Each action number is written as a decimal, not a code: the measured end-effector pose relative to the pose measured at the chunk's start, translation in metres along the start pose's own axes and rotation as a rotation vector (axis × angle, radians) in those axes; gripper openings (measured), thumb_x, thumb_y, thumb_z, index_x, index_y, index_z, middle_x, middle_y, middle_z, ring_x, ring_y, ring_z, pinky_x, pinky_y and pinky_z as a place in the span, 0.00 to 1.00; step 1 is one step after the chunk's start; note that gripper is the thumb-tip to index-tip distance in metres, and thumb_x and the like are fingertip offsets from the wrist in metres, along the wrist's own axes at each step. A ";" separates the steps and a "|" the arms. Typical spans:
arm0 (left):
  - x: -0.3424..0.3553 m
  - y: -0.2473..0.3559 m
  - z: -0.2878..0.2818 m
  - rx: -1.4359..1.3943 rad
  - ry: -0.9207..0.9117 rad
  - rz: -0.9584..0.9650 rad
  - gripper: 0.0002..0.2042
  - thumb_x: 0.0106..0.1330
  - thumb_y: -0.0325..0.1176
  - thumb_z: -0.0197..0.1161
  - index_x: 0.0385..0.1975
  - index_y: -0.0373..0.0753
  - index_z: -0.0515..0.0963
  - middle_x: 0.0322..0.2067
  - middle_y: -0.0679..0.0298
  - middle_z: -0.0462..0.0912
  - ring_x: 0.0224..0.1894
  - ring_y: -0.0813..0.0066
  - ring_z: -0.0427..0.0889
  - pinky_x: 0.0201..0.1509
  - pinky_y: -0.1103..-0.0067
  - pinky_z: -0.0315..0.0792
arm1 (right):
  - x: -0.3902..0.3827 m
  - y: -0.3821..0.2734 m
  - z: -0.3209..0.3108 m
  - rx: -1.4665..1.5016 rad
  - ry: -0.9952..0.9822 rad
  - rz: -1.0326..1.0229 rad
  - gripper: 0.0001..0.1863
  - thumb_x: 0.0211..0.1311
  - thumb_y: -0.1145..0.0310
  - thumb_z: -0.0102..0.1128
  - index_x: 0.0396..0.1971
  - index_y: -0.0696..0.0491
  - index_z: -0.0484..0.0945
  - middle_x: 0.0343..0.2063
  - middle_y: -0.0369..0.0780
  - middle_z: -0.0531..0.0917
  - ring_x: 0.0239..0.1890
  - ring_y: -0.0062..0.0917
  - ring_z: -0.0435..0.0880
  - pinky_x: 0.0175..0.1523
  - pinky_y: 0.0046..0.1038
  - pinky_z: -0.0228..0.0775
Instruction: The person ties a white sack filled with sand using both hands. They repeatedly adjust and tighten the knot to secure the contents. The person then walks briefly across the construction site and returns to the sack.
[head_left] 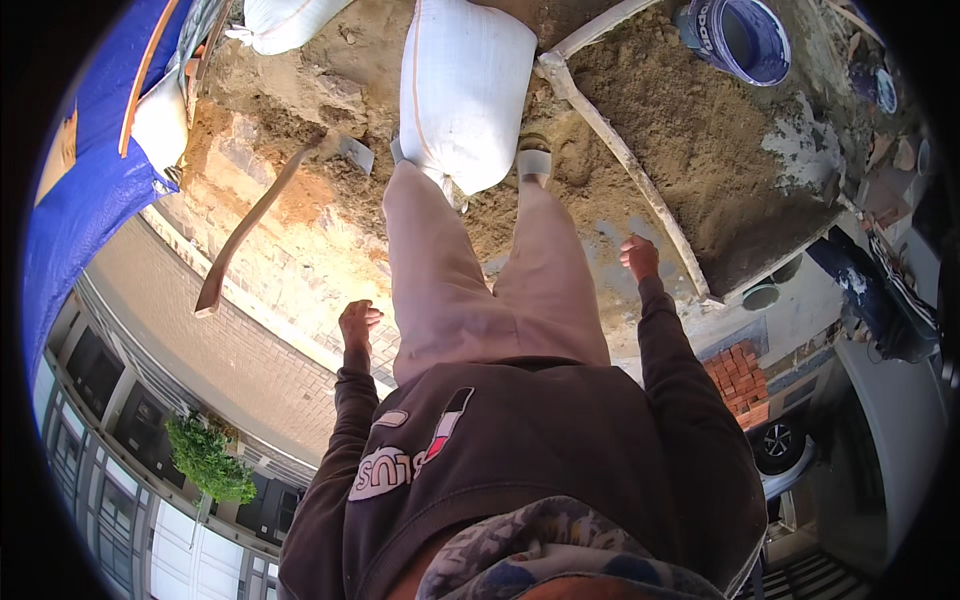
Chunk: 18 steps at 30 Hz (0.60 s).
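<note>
Apparently I'm at the ready: my left hand and right hand hang empty, loosely curled; gripping the woven sack (plump, white) would call for stooping.

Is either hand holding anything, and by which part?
Nothing is held: the left hand and right hand hang empty, clear of the bulging white woven sack.

Three white sacks; one wooden-handled tool; one large bucket; one brick stack.
</note>
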<state>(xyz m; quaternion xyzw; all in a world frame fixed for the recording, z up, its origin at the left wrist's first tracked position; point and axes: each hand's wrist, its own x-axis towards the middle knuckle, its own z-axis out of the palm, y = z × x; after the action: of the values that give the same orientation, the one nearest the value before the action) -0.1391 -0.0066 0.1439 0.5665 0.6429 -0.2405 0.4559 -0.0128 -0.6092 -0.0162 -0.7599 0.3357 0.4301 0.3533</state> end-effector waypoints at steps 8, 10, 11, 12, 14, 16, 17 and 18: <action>-0.066 -0.168 0.036 0.176 -0.188 0.345 0.09 0.66 0.35 0.60 0.32 0.35 0.81 0.27 0.62 0.82 0.30 0.75 0.80 0.35 0.76 0.74 | -0.002 0.020 -0.028 -0.072 -0.077 -0.114 0.12 0.58 0.74 0.45 0.32 0.60 0.80 0.22 0.46 0.84 0.22 0.28 0.83 0.28 0.28 0.76; -0.059 -0.150 0.050 -0.082 -0.245 0.209 0.11 0.67 0.37 0.59 0.37 0.34 0.77 0.26 0.60 0.81 0.29 0.72 0.82 0.35 0.76 0.77 | 0.004 0.016 -0.030 -0.086 -0.097 -0.137 0.13 0.57 0.74 0.45 0.32 0.60 0.81 0.23 0.46 0.84 0.23 0.29 0.84 0.28 0.29 0.76; -0.057 -0.137 0.057 -0.239 -0.172 0.052 0.12 0.67 0.38 0.58 0.39 0.34 0.76 0.25 0.59 0.81 0.28 0.70 0.83 0.36 0.76 0.78 | 0.006 0.016 -0.033 -0.103 -0.108 -0.134 0.12 0.57 0.75 0.45 0.31 0.60 0.80 0.23 0.46 0.84 0.23 0.29 0.84 0.28 0.29 0.76; -0.059 -0.124 0.061 -0.296 -0.117 0.127 0.13 0.67 0.39 0.59 0.39 0.34 0.76 0.26 0.60 0.81 0.30 0.70 0.83 0.38 0.76 0.78 | 0.005 0.021 -0.037 -0.086 -0.130 -0.080 0.12 0.57 0.76 0.45 0.31 0.60 0.80 0.23 0.46 0.84 0.22 0.29 0.83 0.27 0.29 0.76; -0.058 -0.095 0.060 -0.326 -0.087 0.231 0.14 0.69 0.40 0.57 0.41 0.33 0.75 0.29 0.60 0.81 0.34 0.70 0.83 0.44 0.75 0.77 | -0.002 0.038 -0.052 -0.148 -0.118 -0.022 0.11 0.56 0.76 0.45 0.30 0.60 0.80 0.22 0.46 0.83 0.22 0.29 0.83 0.26 0.28 0.75; -0.056 -0.067 0.060 -0.352 -0.074 0.300 0.14 0.69 0.40 0.57 0.41 0.34 0.76 0.30 0.62 0.82 0.35 0.71 0.84 0.45 0.75 0.76 | -0.005 0.062 -0.071 -0.149 -0.105 0.031 0.10 0.56 0.76 0.46 0.30 0.59 0.78 0.20 0.44 0.82 0.18 0.28 0.80 0.23 0.28 0.72; -0.053 -0.056 0.059 -0.349 -0.069 0.292 0.13 0.70 0.39 0.56 0.42 0.34 0.76 0.30 0.62 0.82 0.35 0.71 0.84 0.46 0.75 0.76 | -0.006 0.077 -0.081 -0.147 -0.086 0.080 0.08 0.57 0.75 0.47 0.29 0.59 0.77 0.19 0.43 0.80 0.16 0.26 0.77 0.20 0.29 0.68; -0.052 -0.049 0.058 -0.341 -0.070 0.307 0.13 0.70 0.39 0.56 0.42 0.33 0.76 0.30 0.61 0.82 0.35 0.71 0.84 0.46 0.75 0.76 | -0.008 0.094 -0.092 -0.164 -0.106 0.046 0.09 0.56 0.76 0.46 0.29 0.59 0.77 0.18 0.43 0.80 0.15 0.27 0.77 0.18 0.28 0.67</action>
<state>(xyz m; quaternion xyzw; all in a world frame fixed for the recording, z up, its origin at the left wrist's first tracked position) -0.1706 -0.0933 0.1509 0.5638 0.5644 -0.0757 0.5982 -0.0539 -0.7324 0.0023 -0.7546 0.2978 0.5036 0.2972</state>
